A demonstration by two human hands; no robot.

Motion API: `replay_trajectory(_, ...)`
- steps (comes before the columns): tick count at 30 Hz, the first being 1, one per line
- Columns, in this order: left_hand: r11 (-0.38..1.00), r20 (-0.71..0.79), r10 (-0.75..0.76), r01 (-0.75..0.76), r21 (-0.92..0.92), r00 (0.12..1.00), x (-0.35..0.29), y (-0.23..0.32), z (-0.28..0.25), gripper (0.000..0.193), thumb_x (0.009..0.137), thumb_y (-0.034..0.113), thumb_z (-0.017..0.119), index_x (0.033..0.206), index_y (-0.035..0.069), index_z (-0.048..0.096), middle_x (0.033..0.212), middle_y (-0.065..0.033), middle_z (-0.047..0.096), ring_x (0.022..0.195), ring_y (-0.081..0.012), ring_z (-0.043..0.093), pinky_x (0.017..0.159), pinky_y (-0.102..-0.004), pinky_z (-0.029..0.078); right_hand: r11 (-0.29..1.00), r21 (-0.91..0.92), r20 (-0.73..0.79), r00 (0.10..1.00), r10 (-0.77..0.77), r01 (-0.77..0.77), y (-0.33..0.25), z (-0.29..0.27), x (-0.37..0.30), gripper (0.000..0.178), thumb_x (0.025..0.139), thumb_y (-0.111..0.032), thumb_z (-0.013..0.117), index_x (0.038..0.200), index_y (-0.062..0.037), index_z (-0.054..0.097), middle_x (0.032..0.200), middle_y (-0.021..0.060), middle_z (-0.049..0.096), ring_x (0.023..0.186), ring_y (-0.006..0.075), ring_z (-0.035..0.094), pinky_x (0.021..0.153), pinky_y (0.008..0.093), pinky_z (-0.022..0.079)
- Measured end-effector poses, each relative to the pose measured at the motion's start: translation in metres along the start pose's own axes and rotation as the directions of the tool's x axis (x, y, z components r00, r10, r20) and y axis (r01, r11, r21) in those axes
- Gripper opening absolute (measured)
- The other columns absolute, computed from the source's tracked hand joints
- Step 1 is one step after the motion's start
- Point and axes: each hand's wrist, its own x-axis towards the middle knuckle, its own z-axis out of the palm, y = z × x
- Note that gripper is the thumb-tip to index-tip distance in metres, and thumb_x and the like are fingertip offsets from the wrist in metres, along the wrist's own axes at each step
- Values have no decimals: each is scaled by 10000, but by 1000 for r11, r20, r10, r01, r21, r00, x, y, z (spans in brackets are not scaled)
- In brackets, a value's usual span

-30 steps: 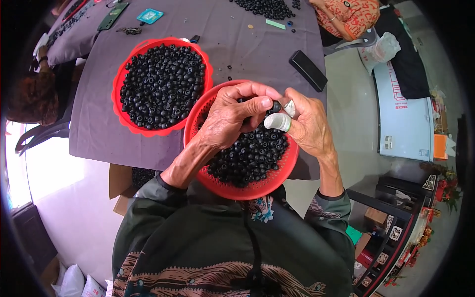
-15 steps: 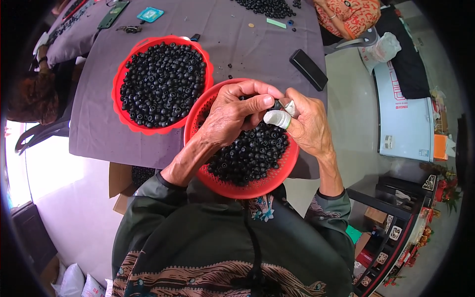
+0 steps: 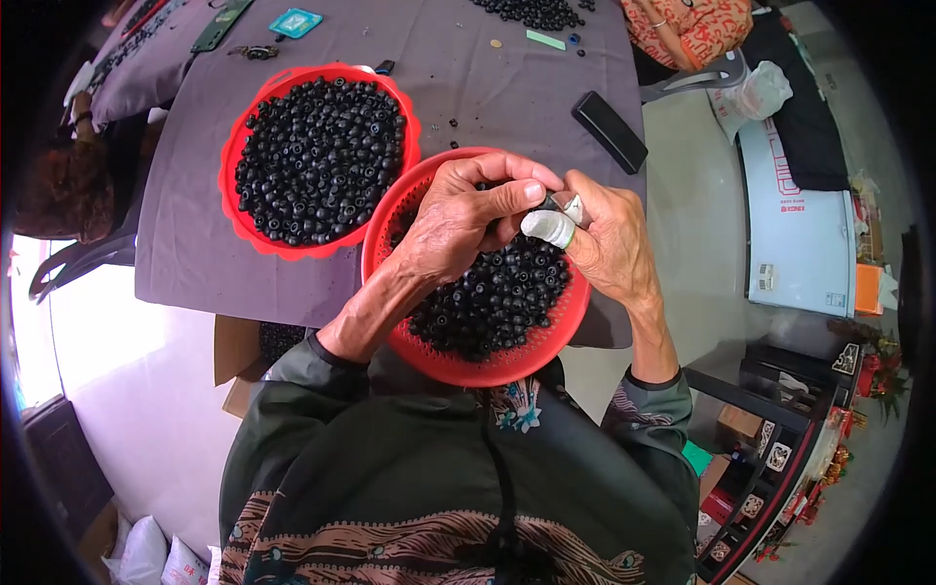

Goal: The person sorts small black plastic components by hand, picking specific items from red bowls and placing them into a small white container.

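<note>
Both of my hands meet above a red perforated basket (image 3: 539,363) full of small black ring-like pieces (image 3: 487,300). My left hand (image 3: 450,222) is closed, pinching one small black piece (image 3: 547,204) between thumb and fingertips. My right hand (image 3: 616,240) is closed against the same piece, with white wrapping (image 3: 549,228) on its thumb and a finger. A thin blade-like edge shows between the right fingers; most of it is hidden. Beyond the left hand, a red scalloped basket (image 3: 226,185) holds many more black pieces (image 3: 322,161).
A grey cloth covers the table (image 3: 195,263). On it lie a black oblong case (image 3: 610,132), a light green strip (image 3: 545,40), a blue square dish (image 3: 295,23) and a far black pile (image 3: 531,12). Other people sit at the far right (image 3: 697,29) and left (image 3: 63,190).
My hands stay together over the basket. The piece at the fingertips and the fingers round it have shifted slightly; the whole view has also moved a little.
</note>
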Motion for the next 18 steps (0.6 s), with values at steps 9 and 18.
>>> replay_trajectory(9, 1000, -32, -12, 13, 10, 999, -1, -2, 4, 125, 841, 113, 561, 913, 19, 602, 712, 6, 574, 499, -11, 414, 408, -133, 313, 991, -127, -11, 999, -50, 48, 2, 1, -2, 485, 746, -412, 640, 668, 0, 396, 549, 144, 449, 461, 297, 407, 448, 335, 355)
replay_trajectory(18, 996, -56, -37, 32, -84, 998, 1, -3, 5, 121, 848, 108, 549, 914, 19, 594, 757, -5, 588, 533, -12, 442, 432, -128, 338, 978, -197, -22, 997, -79, 73, 1, 5, 1, 327, 747, -320, 653, 731, -22, 518, 587, 119, 559, 526, 310, 564, 455, 372, 416)
